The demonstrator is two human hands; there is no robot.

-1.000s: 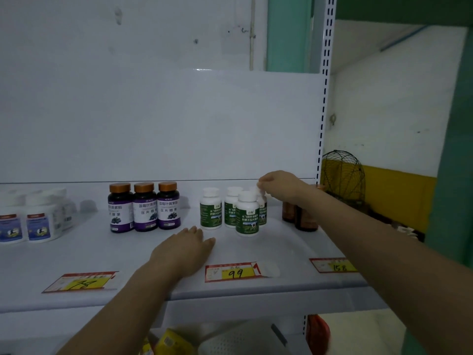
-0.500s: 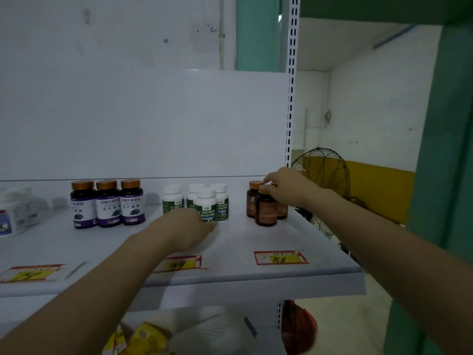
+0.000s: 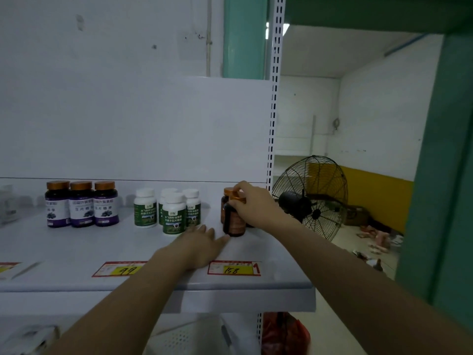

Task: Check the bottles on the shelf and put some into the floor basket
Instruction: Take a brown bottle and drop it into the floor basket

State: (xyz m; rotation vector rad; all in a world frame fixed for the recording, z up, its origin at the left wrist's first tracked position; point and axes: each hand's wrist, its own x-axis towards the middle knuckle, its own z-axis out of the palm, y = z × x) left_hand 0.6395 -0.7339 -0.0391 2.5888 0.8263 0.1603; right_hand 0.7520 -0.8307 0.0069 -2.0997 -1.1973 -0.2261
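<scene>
My right hand [image 3: 252, 206] grips the orange cap [image 3: 236, 195] of a brown bottle [image 3: 234, 224], fingers curled close round it from above. The bottle stands upright on the shelf [image 3: 76, 252], straight behind the 158 tag [image 3: 234, 269]. A second brown bottle [image 3: 224, 198] stands just behind it; my hand hides whether there is a third. Left of the tag and further back are four green bottles [image 3: 174, 213], one in front of three. Further left again, three purple bottles [image 3: 82, 203] stand in a row. My left hand [image 3: 202, 245] lies flat on the shelf just left of the tag, fingers straight and a little spread, holding nothing. Its forefinger tip reaches the brown bottle's foot, but I cannot tell whether it touches. A 99 tag [image 3: 122, 269] lies left of the 158 tag, on the shelf's front edge. One fan [image 3: 311, 198] stands beyond the shelf, right of the tag.
</scene>
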